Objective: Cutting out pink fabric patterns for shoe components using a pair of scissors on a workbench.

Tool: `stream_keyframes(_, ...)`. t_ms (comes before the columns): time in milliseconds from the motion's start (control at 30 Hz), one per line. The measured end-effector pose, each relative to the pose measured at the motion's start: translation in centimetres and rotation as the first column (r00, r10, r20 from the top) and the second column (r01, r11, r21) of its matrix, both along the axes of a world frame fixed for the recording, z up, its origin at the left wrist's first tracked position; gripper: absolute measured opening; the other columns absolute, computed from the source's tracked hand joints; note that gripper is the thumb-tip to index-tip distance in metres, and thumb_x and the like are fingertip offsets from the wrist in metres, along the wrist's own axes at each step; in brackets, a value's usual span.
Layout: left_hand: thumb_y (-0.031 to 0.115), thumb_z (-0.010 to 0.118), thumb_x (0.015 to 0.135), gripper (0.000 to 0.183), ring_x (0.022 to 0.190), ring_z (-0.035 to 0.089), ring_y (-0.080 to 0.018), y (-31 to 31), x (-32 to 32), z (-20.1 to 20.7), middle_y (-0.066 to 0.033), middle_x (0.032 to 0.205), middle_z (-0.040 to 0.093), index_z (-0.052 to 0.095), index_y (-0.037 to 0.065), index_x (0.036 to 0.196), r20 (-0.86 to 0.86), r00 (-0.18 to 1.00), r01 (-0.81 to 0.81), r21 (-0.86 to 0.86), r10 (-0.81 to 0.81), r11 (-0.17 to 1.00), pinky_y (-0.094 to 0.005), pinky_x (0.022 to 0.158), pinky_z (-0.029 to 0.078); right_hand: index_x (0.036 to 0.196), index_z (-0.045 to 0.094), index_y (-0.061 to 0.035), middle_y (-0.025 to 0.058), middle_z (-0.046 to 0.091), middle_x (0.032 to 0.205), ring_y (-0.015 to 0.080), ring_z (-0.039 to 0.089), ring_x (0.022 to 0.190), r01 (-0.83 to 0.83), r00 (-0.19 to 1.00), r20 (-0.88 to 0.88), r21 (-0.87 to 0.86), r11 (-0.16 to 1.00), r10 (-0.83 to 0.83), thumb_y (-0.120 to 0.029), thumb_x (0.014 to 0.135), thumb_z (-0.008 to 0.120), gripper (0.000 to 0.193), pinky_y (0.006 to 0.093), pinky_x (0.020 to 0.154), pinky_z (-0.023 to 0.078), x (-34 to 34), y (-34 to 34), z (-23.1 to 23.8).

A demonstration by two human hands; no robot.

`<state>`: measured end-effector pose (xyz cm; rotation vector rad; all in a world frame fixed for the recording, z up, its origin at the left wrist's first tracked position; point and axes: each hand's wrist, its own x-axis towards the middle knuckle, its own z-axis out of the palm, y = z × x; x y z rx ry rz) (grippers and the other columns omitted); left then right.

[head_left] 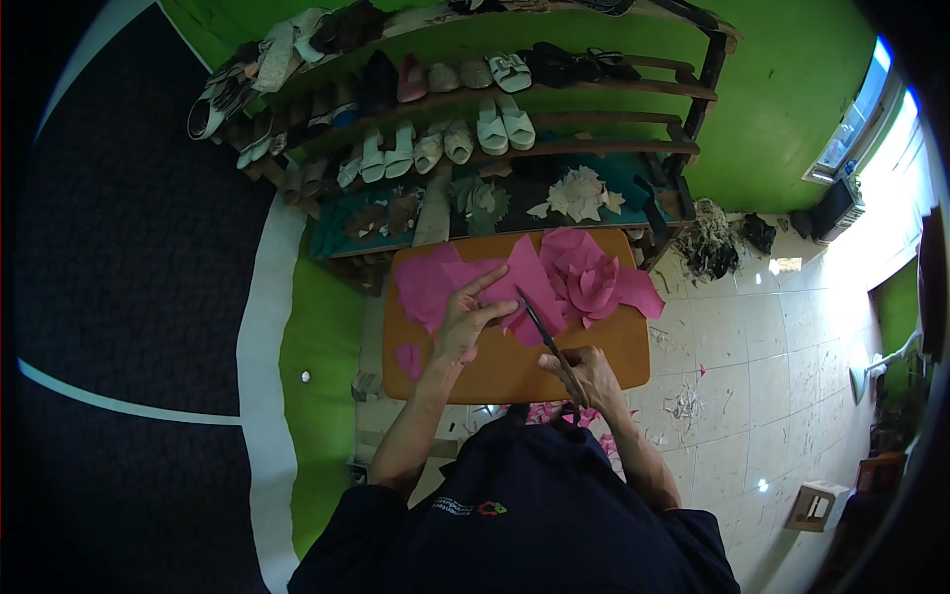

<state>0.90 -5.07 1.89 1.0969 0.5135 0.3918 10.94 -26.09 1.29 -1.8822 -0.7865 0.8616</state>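
My right hand (pixel 586 379) is closed round the handles of a pair of scissors (pixel 546 339). The dark blades point up and left and lie against a pink sheet (pixel 534 269). My left hand (pixel 469 322) holds this sheet by its left side, with index finger and thumb stretched along it; the other fingers are partly hidden. Under and beside it, a larger pink sheet (pixel 421 287) lies on the orange-brown table (pixel 515 381). To the right sits a heap of cut pink pieces (pixel 592 287). A small pink scrap (pixel 408 360) rests near the table's left edge.
Behind the table stands a wooden rack (pixel 614 147) with rows of shoes and sandals (pixel 505 127). Its lowest shelf bears cream cut pieces (pixel 579 194) and grey-green ones (pixel 481 206). Scraps (pixel 685 401) litter the tiled floor at right. A small wooden stool (pixel 817 506) stands there too.
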Motion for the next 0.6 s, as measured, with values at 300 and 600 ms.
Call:
stream_keyframes(300, -0.009, 0.071, 0.081, 0.063, 0.103, 0.068, -0.0198, -0.4, 0.2, -1.4, -0.0128, 0.13, 0.061, 0.052, 0.003, 0.139, 0.052, 0.998, -0.038, 0.053, 0.035, 0.998, -0.0295, 0.091, 0.058, 0.065, 0.06, 0.0054, 0.0091, 0.049, 0.05, 0.0185, 0.048, 0.048, -0.017, 0.999, -0.03, 0.008, 1.0, 0.017, -0.064, 0.086, 0.065, 0.072, 0.0386, 0.049, 0.039, -0.9, 0.3, -1.4)
stream_keyframes(600, -0.013, 0.07, 0.08, 0.063, 0.11, 0.063, -0.0175, -0.3, 1.1, -5.3, -0.0075, 0.133, 0.056, 0.055, 0.005, 0.138, 0.029, 0.999, -0.016, 0.072, 0.014, 0.997, -0.0285, 0.096, 0.055, 0.07, 0.058, 0.0032, 0.0038, 0.048, 0.054, 0.0141, 0.05, 0.05, 0.015, 0.99, -0.142, -0.064, 0.998, -0.024, -0.071, 0.086, 0.058, 0.076, 0.0336, 0.048, 0.042, -0.4, 1.4, -4.9)
